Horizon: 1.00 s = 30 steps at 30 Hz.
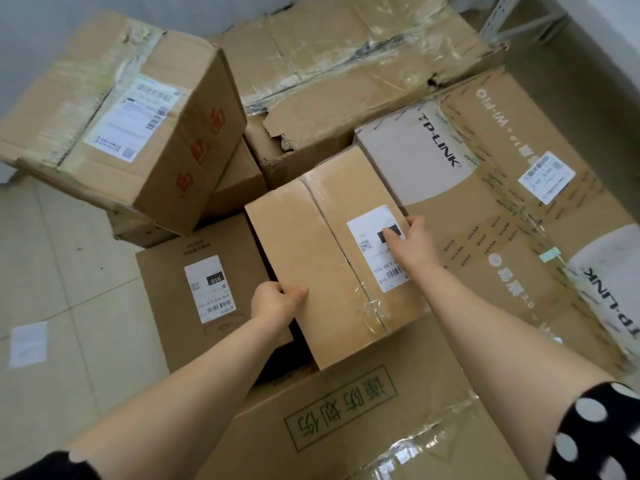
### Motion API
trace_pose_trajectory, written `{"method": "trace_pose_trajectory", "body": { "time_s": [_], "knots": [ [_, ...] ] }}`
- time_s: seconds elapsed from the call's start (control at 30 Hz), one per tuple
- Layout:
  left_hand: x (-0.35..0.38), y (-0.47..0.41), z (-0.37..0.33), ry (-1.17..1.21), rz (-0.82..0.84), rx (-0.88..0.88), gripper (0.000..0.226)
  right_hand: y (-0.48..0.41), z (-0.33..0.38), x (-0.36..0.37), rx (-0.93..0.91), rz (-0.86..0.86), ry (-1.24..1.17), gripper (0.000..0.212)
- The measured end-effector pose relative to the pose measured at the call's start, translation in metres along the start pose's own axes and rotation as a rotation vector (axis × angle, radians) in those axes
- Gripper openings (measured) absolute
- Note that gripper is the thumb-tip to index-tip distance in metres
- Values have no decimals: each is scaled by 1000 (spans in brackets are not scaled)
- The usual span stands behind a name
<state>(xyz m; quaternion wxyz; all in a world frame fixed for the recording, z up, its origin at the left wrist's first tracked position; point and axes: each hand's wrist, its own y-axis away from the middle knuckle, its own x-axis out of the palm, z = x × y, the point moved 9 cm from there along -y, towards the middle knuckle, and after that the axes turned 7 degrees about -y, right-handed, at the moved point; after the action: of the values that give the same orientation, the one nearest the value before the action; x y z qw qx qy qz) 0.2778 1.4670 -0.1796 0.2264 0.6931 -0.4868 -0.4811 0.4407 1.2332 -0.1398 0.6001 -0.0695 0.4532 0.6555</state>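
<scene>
Fingers [299,292] curled on rectangular taped cardboard box [304,244] — left hand [275,303] at edge | right hand [414,242] on white label [372,251]

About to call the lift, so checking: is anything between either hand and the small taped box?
Nothing visible does. The left hand grips the small taped box at its near left edge; the right hand holds its right edge, thumb on the white label.

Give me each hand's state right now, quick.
Left hand: grips the small taped box at its left edge.
Right hand: grips the same box at its right edge.
</scene>
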Motion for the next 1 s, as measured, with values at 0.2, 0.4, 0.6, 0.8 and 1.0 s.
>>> {"method": "trace_pose_trajectory", "body": {
  "time_s": [0.2,0.4,0.6,0.8,1.0],
  "knots": [
    [8,-44,9,-21,39,-39,34,-26,-2,32,-26,13,154,43],
    [15,-85,29,-27,4,-104,41,-45,-19,70,45,74,267,40],
    [23,-104,31,-120,-24,-85,38,-57,-35,100,83,68,246,47],
    [49,-109,30,-290,58,52,29,-69,-38,120,3,121,246,55],
    [78,-90,24,-500,147,210,71,-38,-61,163,-168,448,537,76]
  ]
}}
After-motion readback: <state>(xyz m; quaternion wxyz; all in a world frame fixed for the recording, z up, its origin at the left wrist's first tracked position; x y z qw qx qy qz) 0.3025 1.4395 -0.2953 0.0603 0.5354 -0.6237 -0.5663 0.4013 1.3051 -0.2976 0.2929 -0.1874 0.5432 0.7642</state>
